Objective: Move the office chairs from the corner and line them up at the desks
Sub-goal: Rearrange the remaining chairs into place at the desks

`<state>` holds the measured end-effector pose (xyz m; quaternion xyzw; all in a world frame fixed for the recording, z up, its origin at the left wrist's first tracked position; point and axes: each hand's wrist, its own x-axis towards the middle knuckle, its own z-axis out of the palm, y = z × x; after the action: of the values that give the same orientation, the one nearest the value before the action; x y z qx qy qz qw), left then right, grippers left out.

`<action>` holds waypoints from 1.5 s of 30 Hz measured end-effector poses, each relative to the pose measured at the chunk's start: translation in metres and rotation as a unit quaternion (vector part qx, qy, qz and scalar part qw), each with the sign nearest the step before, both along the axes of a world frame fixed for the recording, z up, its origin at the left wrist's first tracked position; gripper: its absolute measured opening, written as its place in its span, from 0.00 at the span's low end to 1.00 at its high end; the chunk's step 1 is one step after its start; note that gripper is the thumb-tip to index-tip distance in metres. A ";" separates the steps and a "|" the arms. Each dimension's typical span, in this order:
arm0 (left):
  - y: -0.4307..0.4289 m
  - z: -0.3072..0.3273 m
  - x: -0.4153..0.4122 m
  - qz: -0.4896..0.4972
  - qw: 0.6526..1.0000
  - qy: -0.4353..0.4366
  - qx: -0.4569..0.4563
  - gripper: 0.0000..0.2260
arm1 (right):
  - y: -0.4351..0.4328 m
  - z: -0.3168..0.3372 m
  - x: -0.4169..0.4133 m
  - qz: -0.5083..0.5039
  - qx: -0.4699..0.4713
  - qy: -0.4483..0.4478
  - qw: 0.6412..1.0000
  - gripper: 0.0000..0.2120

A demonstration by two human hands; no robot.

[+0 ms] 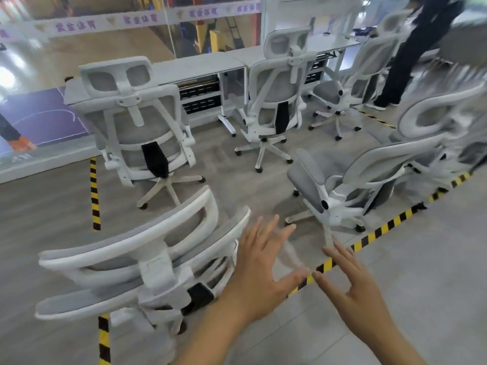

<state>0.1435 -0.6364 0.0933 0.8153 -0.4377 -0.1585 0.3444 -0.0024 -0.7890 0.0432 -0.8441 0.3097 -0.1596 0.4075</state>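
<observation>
1. Low in the near foreground, both bare hands reach forward, palms down, holding nothing. The left hand [259,262] has its fingers fanned wide, its grip spread, just beside the right edge of the nearest office chair [142,262], whose white-framed grey mesh back and headrest tilt toward the camera. I cannot tell whether the hand touches it.
2. The right hand [350,283] hovers over the floor, fingers loosely apart, its grip spread too, above the yellow-and-black floor tape [382,227].
3. Three more white chairs stand at the far tabletop [200,67]: a left chair [139,122], a middle chair [276,93] and a right chair [350,83], all with backs toward the camera.
4. Another chair, reclined [350,175], sits at the right, near the tape, its seat facing left; it is blurred at its far right edge.
5. Open grey floor [229,164] lies between the nearest chair, the reclined chair and the row at the tabletop.
6. Far right, another person's dark-trousered legs [411,56] stand beside the right chair.
</observation>
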 end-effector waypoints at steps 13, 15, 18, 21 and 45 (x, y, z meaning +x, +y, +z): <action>-0.259 -0.051 -0.084 -0.118 0.979 0.003 0.166 0.35 | -0.226 0.002 -0.154 -0.172 0.013 0.018 0.985 0.27; -0.298 -0.051 -0.097 -0.146 0.973 -0.004 0.176 0.35 | -0.261 0.002 -0.171 -0.189 0.017 0.018 0.982 0.26; -0.363 -0.054 -0.109 -0.177 0.968 -0.013 0.180 0.34 | -0.317 0.000 -0.190 -0.225 0.027 0.019 0.974 0.28; -0.442 -0.063 -0.117 -0.200 0.961 -0.027 0.187 0.35 | -0.386 -0.005 -0.198 -0.238 0.027 0.025 0.971 0.27; -1.140 -0.055 -0.174 -0.260 0.963 -0.005 0.071 0.32 | -1.007 0.008 -0.281 -0.319 0.068 0.012 0.945 0.28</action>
<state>-0.0305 -1.7768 0.0384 0.6963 -0.6240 -0.2694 0.2307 -0.2838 -1.7958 0.0508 -0.6729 0.5779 -0.2500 0.3883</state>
